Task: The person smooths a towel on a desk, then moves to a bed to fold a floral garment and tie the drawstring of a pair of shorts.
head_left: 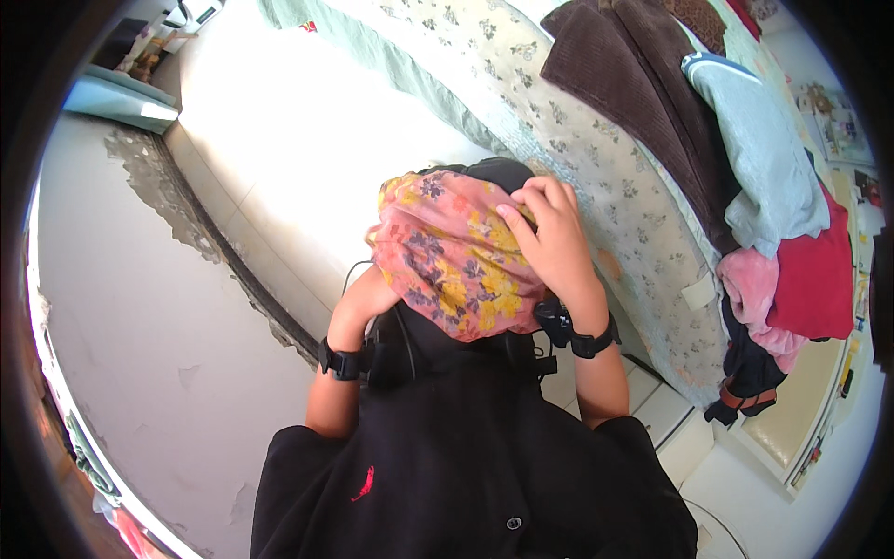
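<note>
A pink cloth with yellow and purple flowers is held up in front of my chest, bunched and rounded, its edge gathered. My right hand is at its upper right edge, with thumb and bent fingers closed on the fabric. My left hand reaches in behind the cloth's left side, and its fingers are hidden there. Something black shows just past the cloth's far edge; I cannot make out what it is. Each wrist wears a black strap with a small device, the right one's device beside the cloth.
On the right is a bed with a floral cover. Brown corduroy trousers, a light blue garment, and red and pink clothes are heaped there. A wall with peeling paint stands on the left, and bright floor tiles lie ahead.
</note>
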